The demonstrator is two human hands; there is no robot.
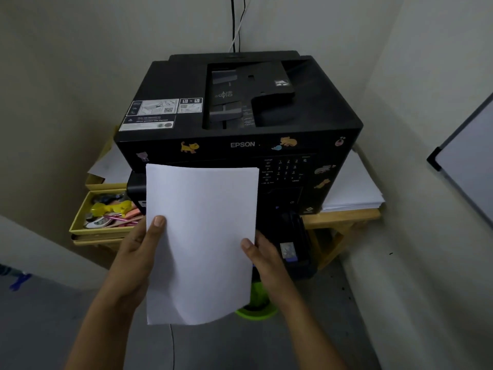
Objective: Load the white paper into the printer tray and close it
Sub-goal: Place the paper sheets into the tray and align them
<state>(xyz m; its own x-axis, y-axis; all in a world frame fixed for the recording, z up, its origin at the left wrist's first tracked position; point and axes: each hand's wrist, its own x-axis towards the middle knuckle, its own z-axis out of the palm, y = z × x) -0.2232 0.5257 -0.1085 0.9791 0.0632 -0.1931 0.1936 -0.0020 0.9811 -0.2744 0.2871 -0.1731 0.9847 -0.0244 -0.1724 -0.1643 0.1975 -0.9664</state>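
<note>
Presently: white paper (200, 236), held in front of the black printer (240, 124), far edge near its front face. Left hand (141, 244) and right hand (264, 257) each pinch a side edge, thumbs on top. Tray (293, 249) appears pulled open, largely hidden behind the paper. Step: presenting paper for loading. Next, probably: lower it flat into the tray, then push shut.

The sheet of white paper (201, 244) covers the lower front of the black Epson printer (240, 124), hiding the way in. Left, an open yellow box of clutter (106, 212) crowds that flank; right, a stack of white sheets (354, 190) sits just beside the printer. Open grey floor (53, 329) lies below — free room.
</note>
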